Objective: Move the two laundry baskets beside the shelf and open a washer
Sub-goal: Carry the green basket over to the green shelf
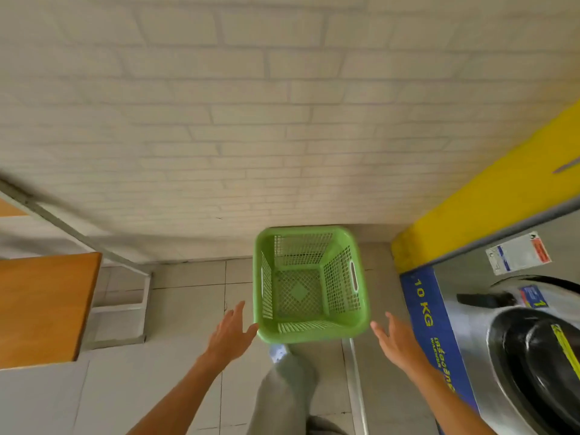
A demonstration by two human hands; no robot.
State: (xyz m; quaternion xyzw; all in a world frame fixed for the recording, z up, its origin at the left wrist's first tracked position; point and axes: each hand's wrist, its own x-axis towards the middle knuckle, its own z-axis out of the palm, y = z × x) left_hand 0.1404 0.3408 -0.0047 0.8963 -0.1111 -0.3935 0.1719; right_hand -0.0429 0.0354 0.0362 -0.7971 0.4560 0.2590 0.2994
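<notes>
Your hands flank one green basket, holding nothing.

The shelf [44,306] stands at your left; your left hand [230,332] is spread, thumb at the corner of the green laundry basket [309,331] on the floor by the wall. Your right hand [394,339] hovers spread just beside it; the washer [530,346], door closed, stands at right.

Bright, even light; soft overall blur, wide-angle bending at edges, faint shadows

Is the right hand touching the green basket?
Apart. The head view shows bare floor between the right hand and the green basket's near corner.
</notes>
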